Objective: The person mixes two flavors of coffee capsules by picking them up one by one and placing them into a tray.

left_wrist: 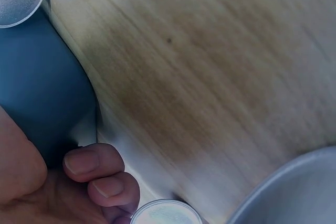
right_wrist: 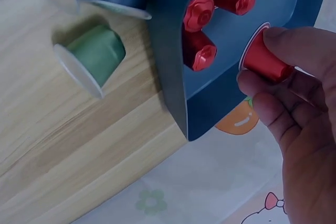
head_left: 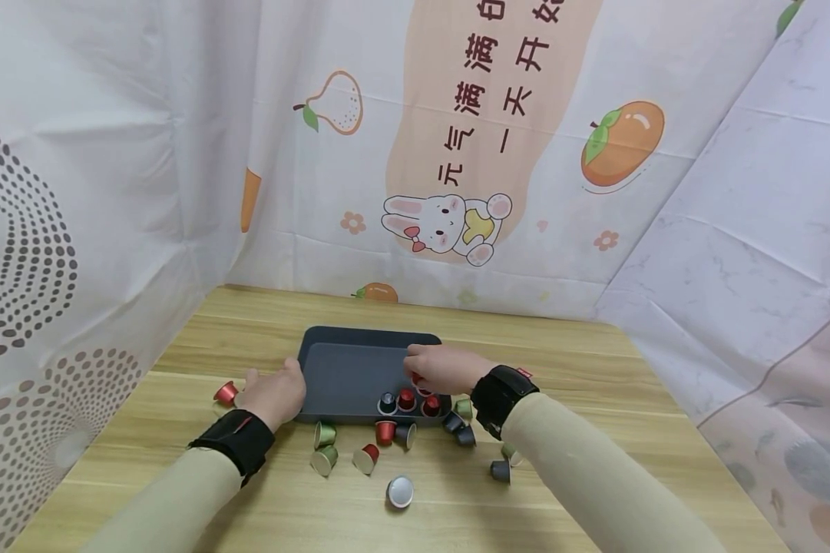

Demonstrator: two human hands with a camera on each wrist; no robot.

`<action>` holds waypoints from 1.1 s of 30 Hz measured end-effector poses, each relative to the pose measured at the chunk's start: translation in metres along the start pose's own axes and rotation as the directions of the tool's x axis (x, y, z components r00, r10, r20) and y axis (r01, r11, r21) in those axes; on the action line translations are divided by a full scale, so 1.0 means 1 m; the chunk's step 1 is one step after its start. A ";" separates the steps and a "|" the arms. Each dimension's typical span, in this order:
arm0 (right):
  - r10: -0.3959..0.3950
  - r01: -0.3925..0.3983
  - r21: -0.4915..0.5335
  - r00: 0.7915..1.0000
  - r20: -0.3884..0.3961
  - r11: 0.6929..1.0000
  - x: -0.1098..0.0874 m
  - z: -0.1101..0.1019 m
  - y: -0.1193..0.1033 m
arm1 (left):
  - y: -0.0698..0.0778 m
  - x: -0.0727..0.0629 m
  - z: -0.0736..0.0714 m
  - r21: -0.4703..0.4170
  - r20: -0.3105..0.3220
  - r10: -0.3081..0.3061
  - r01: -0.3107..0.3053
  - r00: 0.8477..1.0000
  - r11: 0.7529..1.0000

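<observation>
My right hand [head_left: 449,369] is over the right side of a dark grey tray [head_left: 359,361]. Its thumb and fingers pinch a red coffee capsule [right_wrist: 268,56], foil rim turned away from the palm. Inside the tray, along its near right corner, stand several capsules: a dark blue capsule [head_left: 387,403] and red capsules [head_left: 406,399]. At the tray's left side, my left hand [head_left: 272,393] holds the edge; in the left wrist view its curled fingers [left_wrist: 107,184] lie at the tray's corner and the thumb is over the wall.
Loose capsules lie on the wooden table [head_left: 249,507]: green capsules [head_left: 325,435] and red ones before the tray, a capsule with its silver lid up [head_left: 400,491], dark ones [head_left: 500,470] at right. A red capsule [head_left: 226,393] lies left of my left hand. Curtains [head_left: 318,192] stand behind and at both sides.
</observation>
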State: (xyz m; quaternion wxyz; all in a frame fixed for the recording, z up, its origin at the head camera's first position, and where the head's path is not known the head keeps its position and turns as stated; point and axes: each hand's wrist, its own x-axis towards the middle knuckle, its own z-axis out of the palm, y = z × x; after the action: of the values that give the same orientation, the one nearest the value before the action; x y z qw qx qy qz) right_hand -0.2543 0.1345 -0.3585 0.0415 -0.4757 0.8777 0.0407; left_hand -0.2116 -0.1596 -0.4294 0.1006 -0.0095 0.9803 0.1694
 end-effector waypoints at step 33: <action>0.110 -0.109 -0.022 0.991 0.079 0.994 0.021 0.022 0.000 | -0.001 0.001 0.000 -0.006 0.018 -0.001 0.001 1.000 1.000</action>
State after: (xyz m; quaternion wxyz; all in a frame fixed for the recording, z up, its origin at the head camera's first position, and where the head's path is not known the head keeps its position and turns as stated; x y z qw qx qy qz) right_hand -0.2647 0.1199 -0.3831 0.0699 -0.4251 0.8998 0.0696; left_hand -0.2124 -0.1603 -0.4299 0.1095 -0.0089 0.9789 0.1726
